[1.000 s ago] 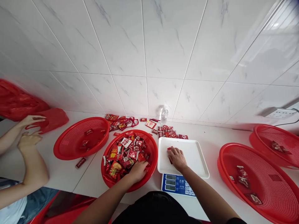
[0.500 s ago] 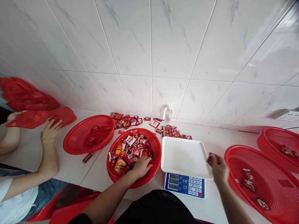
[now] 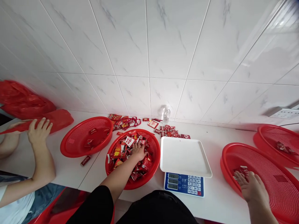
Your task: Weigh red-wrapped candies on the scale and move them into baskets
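"Where do the snack packets (image 3: 146, 164) lie?"

"Heaped in the middle red basket (image 3: 155, 151), directly under the left hand (image 3: 138, 151), whose fingers are spread across them. The right hand (image 3: 254, 188) is open too, over a few more in the near right basket (image 3: 280, 183)."

"And the other containers?"

"The left basket (image 3: 72, 141) and far right basket (image 3: 259, 141) each hold several packets; a white tray (image 3: 187, 155) tops the digital scale (image 3: 183, 185)."

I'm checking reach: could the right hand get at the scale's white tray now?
Probably yes: the right hand is at a red basket, and only the basket's rim seems to stand between it and the white tray.
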Demonstrator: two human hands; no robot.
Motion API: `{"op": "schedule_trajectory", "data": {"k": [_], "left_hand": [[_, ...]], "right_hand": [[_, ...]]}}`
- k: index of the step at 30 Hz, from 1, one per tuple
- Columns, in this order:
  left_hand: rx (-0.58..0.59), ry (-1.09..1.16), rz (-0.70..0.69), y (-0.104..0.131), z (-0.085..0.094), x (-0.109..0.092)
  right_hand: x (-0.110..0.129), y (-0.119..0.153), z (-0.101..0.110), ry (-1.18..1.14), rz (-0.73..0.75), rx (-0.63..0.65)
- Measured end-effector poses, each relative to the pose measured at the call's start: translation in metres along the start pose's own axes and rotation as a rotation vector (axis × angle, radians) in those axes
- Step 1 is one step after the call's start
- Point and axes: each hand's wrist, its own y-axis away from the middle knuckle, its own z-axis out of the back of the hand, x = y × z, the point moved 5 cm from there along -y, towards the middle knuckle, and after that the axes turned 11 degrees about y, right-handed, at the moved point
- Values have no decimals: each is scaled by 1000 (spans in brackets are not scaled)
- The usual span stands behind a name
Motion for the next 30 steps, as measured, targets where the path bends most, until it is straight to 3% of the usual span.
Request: {"op": "schedule_trajectory", "data": {"k": [4, 8, 12, 20, 27, 30], "left_hand": [[137, 30, -93, 3, -16, -11], [218, 65, -141, 14, -21, -21], [245, 99, -130, 18, -19, -22], [197, 260, -116, 17, -14, -15], [3, 454, -122, 12, 20, -3], [-21, 484, -104, 8, 32, 5]], "right_hand": [[1, 30, -47, -149, -31, 95], [12, 59, -91, -67, 63, 228], [23, 80, -118, 35, 117, 326], [32, 102, -133, 153, 168, 406], [28, 107, -138, 216, 194, 465], [25, 111, -144, 241, 207, 483]]}}
